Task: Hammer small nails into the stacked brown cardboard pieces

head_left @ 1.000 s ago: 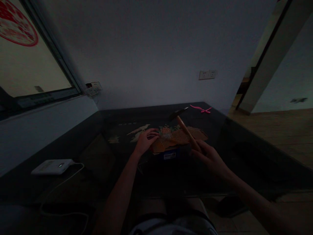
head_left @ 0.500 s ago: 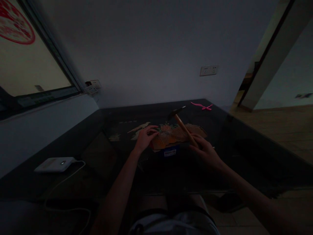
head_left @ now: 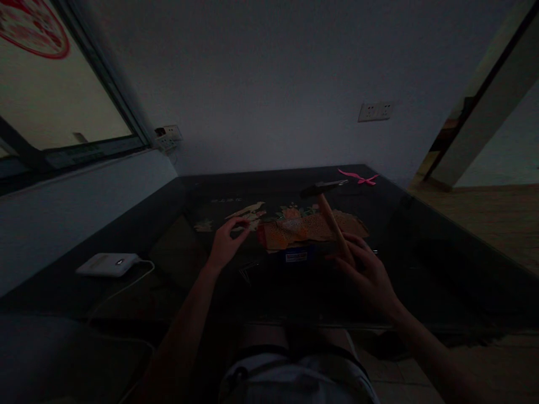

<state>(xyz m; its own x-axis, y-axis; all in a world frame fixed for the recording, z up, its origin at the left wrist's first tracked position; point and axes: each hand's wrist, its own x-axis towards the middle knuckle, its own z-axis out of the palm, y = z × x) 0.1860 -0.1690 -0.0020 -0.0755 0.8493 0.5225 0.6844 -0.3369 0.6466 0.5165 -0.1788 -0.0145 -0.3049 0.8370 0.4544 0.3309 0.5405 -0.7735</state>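
Observation:
My right hand [head_left: 366, 266] is closed round the wooden handle of a hammer [head_left: 332, 221], its dark head up and tilted over the cardboard. A worn, brownish piece of cardboard [head_left: 295, 233], dotted with small marks, lies on the dark table. To its left is my left hand [head_left: 227, 244], apart from it, thumb and fingertips brought together; whether something small is between them is too dark to see. In front of the cardboard sits a blue box [head_left: 297, 256] with a pale label. A few thin nails [head_left: 246, 272] lie near my left wrist.
A white power bank [head_left: 108, 265] with a cable lies on the left of the glossy dark table [head_left: 202, 196]. A pink ribbon [head_left: 360, 178] rests at the back right. The wall with sockets [head_left: 376, 111] stands behind. A window [head_left: 84, 90] is on the left.
My left hand has drawn back leftward off the cardboard's left end. The hammer stays in my right hand, its head turned somewhat. The whole view has shifted slightly.

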